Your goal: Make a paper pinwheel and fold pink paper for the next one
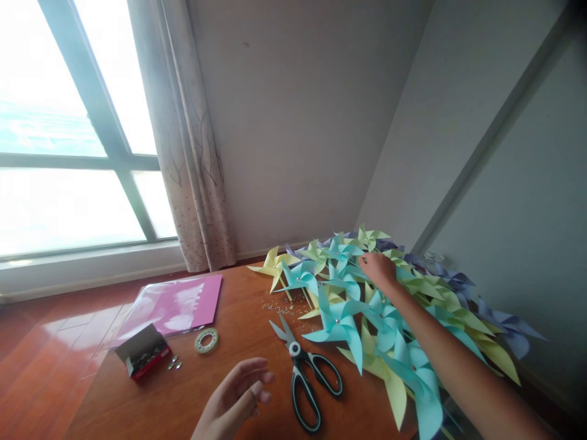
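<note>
My right hand (378,269) reaches far across a heap of paper pinwheels (367,305) in teal, pale yellow and lilac, its fingers pinching at one near the back of the pile. Whether it grips the paper is hard to tell from here. My left hand (238,394) hovers low over the wooden table (147,403), fingers loosely curled and apart, holding nothing. Black-handled scissors (302,370) lie open on the table just right of that hand.
A roll of tape (206,340), a small open red box (143,351) and a pink sheet in a clear sleeve (177,304) lie at the left. Tiny beads (282,305) are scattered near the pinwheels. A curtain and window stand behind; walls close in on the right.
</note>
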The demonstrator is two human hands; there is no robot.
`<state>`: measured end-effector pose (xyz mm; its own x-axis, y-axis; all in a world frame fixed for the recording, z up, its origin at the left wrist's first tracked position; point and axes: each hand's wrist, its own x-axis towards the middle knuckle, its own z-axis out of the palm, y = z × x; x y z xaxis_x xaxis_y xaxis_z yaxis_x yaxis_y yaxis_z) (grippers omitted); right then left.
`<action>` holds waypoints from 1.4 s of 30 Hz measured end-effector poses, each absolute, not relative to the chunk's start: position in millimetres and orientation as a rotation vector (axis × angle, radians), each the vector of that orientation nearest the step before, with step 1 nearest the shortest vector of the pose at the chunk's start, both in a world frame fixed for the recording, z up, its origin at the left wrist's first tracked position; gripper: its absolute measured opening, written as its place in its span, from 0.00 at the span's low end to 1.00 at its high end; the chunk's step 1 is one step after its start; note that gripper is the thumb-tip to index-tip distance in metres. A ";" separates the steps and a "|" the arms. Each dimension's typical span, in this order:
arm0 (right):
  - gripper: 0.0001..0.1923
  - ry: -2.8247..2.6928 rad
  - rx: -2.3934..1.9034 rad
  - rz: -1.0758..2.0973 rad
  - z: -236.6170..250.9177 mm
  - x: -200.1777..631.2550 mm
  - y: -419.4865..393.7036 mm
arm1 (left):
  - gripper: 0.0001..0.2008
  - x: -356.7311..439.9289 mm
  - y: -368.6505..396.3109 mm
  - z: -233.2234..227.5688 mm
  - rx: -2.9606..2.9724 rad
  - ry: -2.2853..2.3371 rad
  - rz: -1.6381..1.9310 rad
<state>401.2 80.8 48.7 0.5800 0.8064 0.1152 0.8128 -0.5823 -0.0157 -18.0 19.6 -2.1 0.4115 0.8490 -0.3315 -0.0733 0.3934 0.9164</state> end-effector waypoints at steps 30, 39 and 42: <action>0.11 -1.738 -1.378 0.079 -52.4 175.3 -74.3 | 0.11 -34.1 30.9 1.3 1.636 1.166 0.880; 0.11 -1.697 -1.374 0.133 -62.3 174.3 -78.2 | 0.12 -103.5 63.7 33.5 2.297 2.008 0.401; 0.11 -1.682 -1.365 0.149 -62.9 174.3 -80.0 | 0.14 -112.5 71.7 40.3 2.332 2.120 0.307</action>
